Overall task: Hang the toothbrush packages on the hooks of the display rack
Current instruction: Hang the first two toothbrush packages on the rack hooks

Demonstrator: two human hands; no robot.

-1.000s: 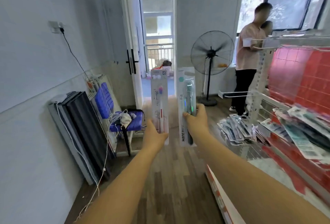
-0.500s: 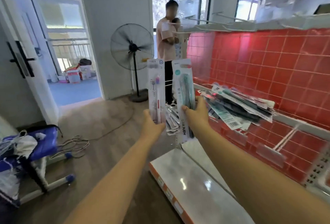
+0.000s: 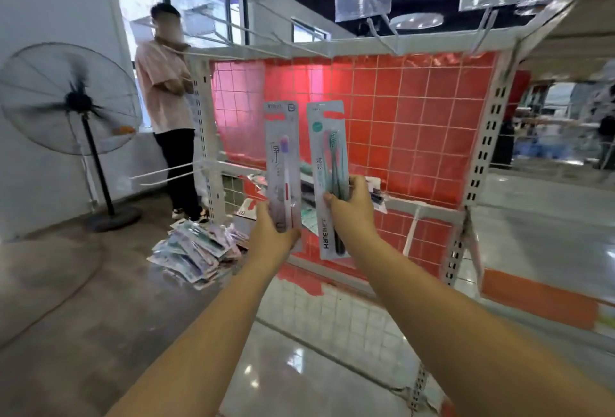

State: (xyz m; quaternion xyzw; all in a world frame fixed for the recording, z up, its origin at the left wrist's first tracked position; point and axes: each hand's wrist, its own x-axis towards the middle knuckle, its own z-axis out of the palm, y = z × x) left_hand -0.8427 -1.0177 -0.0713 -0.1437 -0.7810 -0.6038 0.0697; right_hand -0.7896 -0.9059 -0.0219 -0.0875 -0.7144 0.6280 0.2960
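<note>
My left hand (image 3: 270, 233) grips the lower end of a white toothbrush package with a purple-headed brush (image 3: 281, 153), held upright. My right hand (image 3: 352, 203) grips a teal toothbrush package (image 3: 327, 163), also upright, just to its right. Both packages stand in front of the red grid back panel (image 3: 416, 123) of the display rack. White wire hooks (image 3: 382, 35) jut out from the rack's top bar above the packages, and a lower hook (image 3: 411, 228) sticks out to the right of my right hand. More packages lie on the rack's middle bar behind my hands.
A pile of toothbrush packages (image 3: 196, 250) lies on the floor at the rack's left foot. A person in a pink shirt (image 3: 166, 97) stands by the rack's left post. A standing fan (image 3: 71, 100) is at far left. The rack's white base shelf (image 3: 332, 333) lies below my arms.
My view has swung right and upward, from the doorway to face the rack squarely. Both hands still hold their packages upright, now in front of the red panel.
</note>
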